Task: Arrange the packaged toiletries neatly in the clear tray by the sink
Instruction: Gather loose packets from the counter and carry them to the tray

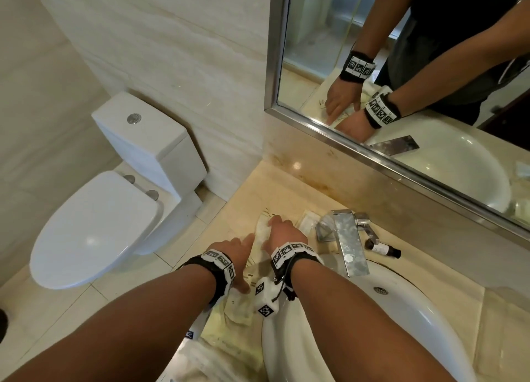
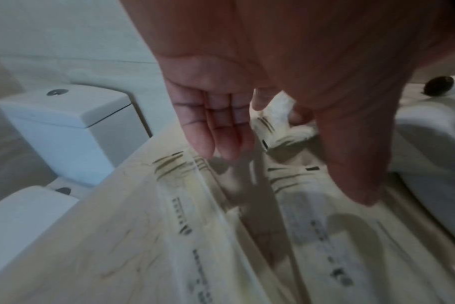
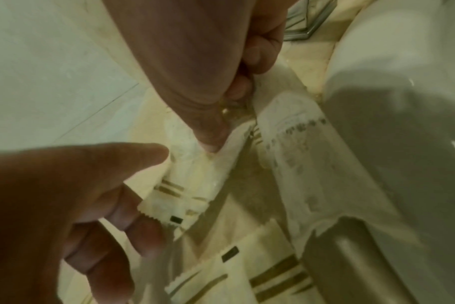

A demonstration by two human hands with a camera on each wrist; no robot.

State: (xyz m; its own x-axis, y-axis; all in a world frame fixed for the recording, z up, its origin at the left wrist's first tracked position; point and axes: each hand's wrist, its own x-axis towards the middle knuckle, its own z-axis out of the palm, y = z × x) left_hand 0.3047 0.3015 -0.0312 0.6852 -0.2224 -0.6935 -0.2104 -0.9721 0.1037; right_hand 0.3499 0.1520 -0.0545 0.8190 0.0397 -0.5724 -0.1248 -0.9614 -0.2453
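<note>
Several cream packets with gold stripes lie in a clear tray (image 2: 221,205) on the counter left of the sink. My right hand (image 1: 279,224) (image 3: 221,121) pinches one striped packet (image 3: 192,179) between thumb and fingers, low over the tray. The packet's serrated end points toward my left hand (image 1: 243,244) (image 2: 286,174), which hovers just beside it with relaxed fingers and holds nothing. A packet with printed text (image 3: 294,164) lies next to the sink rim. Another striped packet (image 3: 247,267) lies nearer the wrist camera. Much of the tray is hidden under my hands in the head view.
A steel faucet (image 1: 348,238) stands right of my hands, with a small dark bottle (image 1: 383,248) and a pale wrapped box (image 1: 308,222) beside it. The white basin (image 1: 372,324) fills the right; a toilet (image 1: 100,224) stands left. A mirror (image 1: 415,80) hangs behind.
</note>
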